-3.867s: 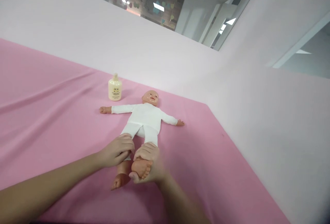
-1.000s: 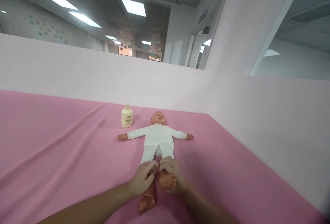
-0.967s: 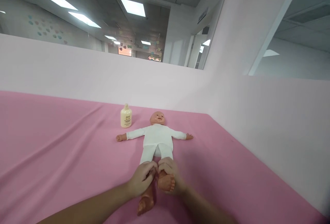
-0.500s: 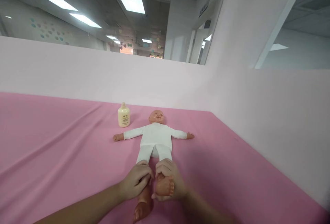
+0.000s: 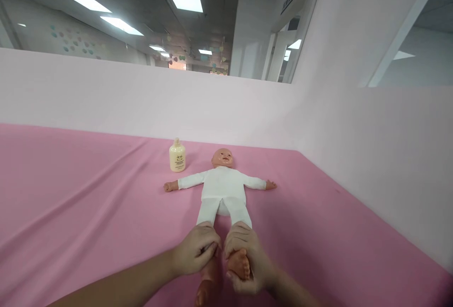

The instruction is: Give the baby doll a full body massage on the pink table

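A baby doll (image 5: pixel 223 183) in a white top and trousers lies on its back, arms spread, head away from me. My left hand (image 5: pixel 198 247) is closed around the doll's leg on the left, near the knee; the bare shin and foot (image 5: pixel 205 292) stick out below it. Around the lower part of the other leg, my right hand (image 5: pixel 249 256) is closed, with the doll's foot (image 5: pixel 239 264) showing between thumb and fingers. The sole side and toes of that foot face me. Both trouser ends are covered by my fingers.
A cream-coloured bottle (image 5: pixel 177 156) with a dark print stands left of the doll's head. Pink cloth (image 5: pixel 88 212), creased on the left, covers the surface. White walls (image 5: pixel 141 99) close it in behind and at right, with windows (image 5: pixel 141 29) above.
My right hand has shifted slightly on the doll's leg, and the foot in it now shows less. The left hand keeps its hold. The whole view has moved a little.
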`<state>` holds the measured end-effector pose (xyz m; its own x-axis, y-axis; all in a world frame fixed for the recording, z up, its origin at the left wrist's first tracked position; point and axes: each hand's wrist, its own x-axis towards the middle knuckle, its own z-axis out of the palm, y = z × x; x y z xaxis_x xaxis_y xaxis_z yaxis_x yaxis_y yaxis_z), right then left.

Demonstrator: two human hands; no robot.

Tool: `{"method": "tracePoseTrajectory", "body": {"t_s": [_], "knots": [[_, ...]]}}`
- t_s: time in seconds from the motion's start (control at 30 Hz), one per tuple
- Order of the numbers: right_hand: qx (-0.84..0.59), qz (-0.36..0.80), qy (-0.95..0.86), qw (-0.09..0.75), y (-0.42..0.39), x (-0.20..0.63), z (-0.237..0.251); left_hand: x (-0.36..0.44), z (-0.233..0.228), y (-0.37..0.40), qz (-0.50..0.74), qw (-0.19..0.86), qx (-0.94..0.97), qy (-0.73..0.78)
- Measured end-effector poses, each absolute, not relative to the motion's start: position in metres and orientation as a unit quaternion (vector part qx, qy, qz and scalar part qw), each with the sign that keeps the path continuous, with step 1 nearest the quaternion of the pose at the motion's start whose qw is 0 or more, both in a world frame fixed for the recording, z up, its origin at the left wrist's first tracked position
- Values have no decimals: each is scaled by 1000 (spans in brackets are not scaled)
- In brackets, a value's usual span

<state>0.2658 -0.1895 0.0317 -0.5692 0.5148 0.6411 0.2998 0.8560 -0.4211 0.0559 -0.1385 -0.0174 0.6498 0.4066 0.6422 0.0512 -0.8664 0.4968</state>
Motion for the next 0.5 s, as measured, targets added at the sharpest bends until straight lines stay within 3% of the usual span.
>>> {"method": "tracePoseTrajectory", "body": {"t_s": [0.23, 0.5], "knots": [[-283, 180, -840, 427, -203, 265, 32, 57, -13, -138, 321, 185, 923, 102], [-228, 202, -880, 364, -201, 264, 25, 60, -18, -140, 298, 127, 943, 75]]}}
